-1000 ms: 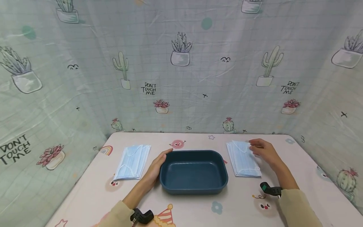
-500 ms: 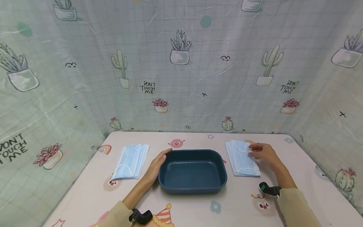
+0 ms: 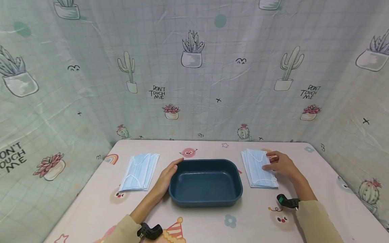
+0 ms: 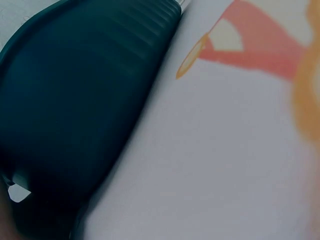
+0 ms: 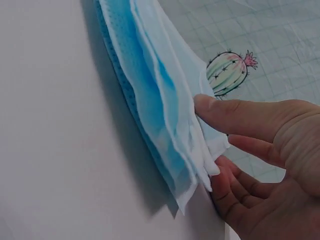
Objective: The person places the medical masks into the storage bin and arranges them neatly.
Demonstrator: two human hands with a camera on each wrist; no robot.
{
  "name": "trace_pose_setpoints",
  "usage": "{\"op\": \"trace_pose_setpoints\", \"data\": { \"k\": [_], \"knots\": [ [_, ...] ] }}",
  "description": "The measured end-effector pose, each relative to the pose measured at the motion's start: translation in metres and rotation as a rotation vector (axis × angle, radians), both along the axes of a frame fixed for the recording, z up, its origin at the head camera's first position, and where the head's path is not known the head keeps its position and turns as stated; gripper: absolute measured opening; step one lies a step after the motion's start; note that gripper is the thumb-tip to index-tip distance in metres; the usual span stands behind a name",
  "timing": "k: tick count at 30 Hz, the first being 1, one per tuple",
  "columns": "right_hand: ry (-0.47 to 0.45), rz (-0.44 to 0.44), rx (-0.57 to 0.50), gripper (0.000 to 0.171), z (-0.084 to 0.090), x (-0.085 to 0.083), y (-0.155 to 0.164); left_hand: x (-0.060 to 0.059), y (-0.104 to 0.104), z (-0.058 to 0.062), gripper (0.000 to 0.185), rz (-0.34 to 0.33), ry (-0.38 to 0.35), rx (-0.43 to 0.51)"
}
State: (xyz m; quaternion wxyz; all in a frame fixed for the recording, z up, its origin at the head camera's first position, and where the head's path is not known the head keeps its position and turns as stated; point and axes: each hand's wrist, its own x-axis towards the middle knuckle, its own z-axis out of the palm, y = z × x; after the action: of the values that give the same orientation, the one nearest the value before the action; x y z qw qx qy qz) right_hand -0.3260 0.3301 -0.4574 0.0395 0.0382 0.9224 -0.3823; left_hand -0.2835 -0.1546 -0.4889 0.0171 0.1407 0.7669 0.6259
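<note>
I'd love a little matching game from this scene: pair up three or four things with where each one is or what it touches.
Things:
1. left hand
2. right hand
3. dark blue tray
4. untouched mask stack

Places:
A. middle of the table
B. far left of the tray
C. against the tray's left side
D. on the right mask stack

Pairs: 1-C, 2-D, 3-A, 4-B

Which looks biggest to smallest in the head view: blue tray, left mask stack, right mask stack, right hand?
1. blue tray, clearly largest.
2. left mask stack and right mask stack: look about alike, not ranked.
3. right hand, smallest; it grips the right stack's edge.
</note>
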Motion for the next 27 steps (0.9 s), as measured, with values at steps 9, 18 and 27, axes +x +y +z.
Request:
{"op": "trace_pose_setpoints", "data": {
  "k": [9, 18, 27],
  "knots": [
    [0.024, -0.020, -0.010, 0.067, -0.0013, 0.0024, -0.0025, 0.0004, -0.0002, 0.0010, 0.045, 0.004, 0.003, 0.009],
    [0.036, -0.013, -0.013, 0.072, 0.0034, 0.0048, -0.0011, -0.0006, 0.0011, 0.0018, 0.045, 0.008, 0.008, 0.000],
    [0.039, 0.012, 0.021, 0.074, 0.0024, 0.0017, -0.0031, -0.0022, -0.0006, -0.0008, 0.045, 0.006, 0.015, 0.000]
  ]
}}
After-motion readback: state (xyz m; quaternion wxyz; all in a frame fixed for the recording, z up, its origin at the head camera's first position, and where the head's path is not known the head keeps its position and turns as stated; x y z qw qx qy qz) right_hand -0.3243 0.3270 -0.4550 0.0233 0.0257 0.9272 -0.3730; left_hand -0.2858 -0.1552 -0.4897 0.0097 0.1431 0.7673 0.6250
